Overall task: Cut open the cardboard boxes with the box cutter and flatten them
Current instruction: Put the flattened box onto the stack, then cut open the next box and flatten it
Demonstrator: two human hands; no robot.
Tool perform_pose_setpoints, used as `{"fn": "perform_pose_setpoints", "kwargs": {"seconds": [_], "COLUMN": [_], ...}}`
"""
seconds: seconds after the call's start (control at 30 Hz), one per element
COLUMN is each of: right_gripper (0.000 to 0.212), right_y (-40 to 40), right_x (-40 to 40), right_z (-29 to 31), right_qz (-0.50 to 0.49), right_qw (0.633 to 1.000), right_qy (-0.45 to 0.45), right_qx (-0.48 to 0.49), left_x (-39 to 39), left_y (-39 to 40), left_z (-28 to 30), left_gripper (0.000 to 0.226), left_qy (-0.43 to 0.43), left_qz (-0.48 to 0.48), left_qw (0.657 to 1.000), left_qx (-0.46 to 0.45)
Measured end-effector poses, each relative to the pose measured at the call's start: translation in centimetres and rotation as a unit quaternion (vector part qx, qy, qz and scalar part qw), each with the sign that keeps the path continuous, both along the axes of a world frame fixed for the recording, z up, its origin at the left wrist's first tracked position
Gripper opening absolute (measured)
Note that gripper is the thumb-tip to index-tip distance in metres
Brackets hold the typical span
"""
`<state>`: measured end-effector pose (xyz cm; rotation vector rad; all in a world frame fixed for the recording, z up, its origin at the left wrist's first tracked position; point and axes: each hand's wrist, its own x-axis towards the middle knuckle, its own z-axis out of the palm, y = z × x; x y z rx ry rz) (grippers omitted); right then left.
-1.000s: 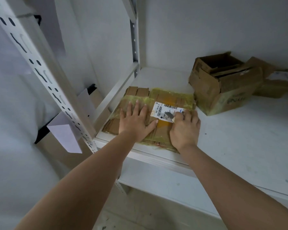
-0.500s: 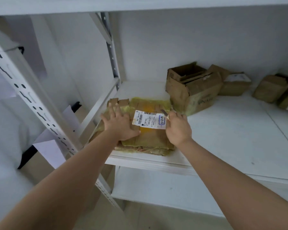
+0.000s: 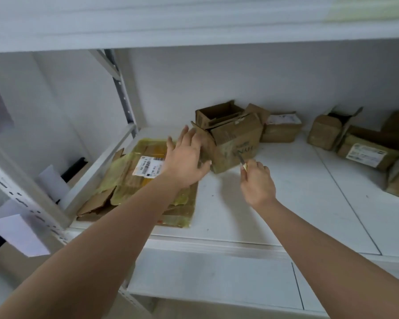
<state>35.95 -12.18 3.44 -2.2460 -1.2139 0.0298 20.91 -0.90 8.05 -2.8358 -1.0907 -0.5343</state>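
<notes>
A white metal shelf [image 3: 286, 203] fills the frame, its pale wall behind and an upper shelf board across the top. At lower left of centre lies the flattened cardboard [image 3: 134, 180], a taped sheet with a white label, flat on the shelf against the left upright [image 3: 122, 93].

Just right of centre stands the open box [image 3: 233, 139], top flaps up, apparently the next one to deal with. More boxes [image 3: 281, 127] sit along the back wall toward the upper right and the right edge, well apart from the hands.

The left hand [image 3: 187, 157] reaches over the flattened sheet toward the open box's left side, fingers spread apart and straight, holding nothing; whether it touches the cardboard I cannot tell. The right hand [image 3: 258, 183] is curled tight around the box cutter [image 3: 242, 161], whose blade points up at the box's lower front face.

I judge one box done and the next starting: the left hand needs to steady or pull the box forward, then the blade must find a taped seam. The spread left fingers lie near the blade's likely path, a risk.
</notes>
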Motion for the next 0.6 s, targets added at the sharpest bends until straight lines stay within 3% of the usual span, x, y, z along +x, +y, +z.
{"fn": "perform_pose_setpoints", "kwargs": {"seconds": [0.13, 0.33, 0.4, 0.47, 0.6], "right_gripper": [0.025, 0.023, 0.023, 0.024, 0.021], "right_y": [-2.0, -5.6, -6.8, -7.8, -8.7], "right_x": [4.3, 10.3, 12.1, 13.8, 15.9], "right_z": [0.2, -0.4, -0.8, -1.2, -1.2], "right_qz": [-0.001, 0.022, 0.024, 0.025, 0.011], "right_qw": [1.000, 0.999, 0.999, 0.999, 0.999], "right_qy": [0.010, 0.026, 0.025, 0.028, 0.038], "right_qx": [0.014, 0.009, -0.001, -0.005, -0.008], "left_x": [5.7, 10.9, 11.7, 12.4, 13.4], "left_y": [-0.7, 0.0, -0.6, -1.3, -2.8], "left_z": [1.5, 0.2, -0.3, -0.5, 0.4], "left_gripper": [0.078, 0.093, 0.082, 0.056, 0.031], "left_qy": [0.006, 0.096, 0.096, 0.046, -0.018], "left_qz": [0.014, 0.152, 0.177, 0.171, 0.090], "left_qw": [0.999, 0.984, 0.978, 0.980, 0.986], "left_qx": [0.035, 0.012, 0.048, 0.092, 0.142]}}
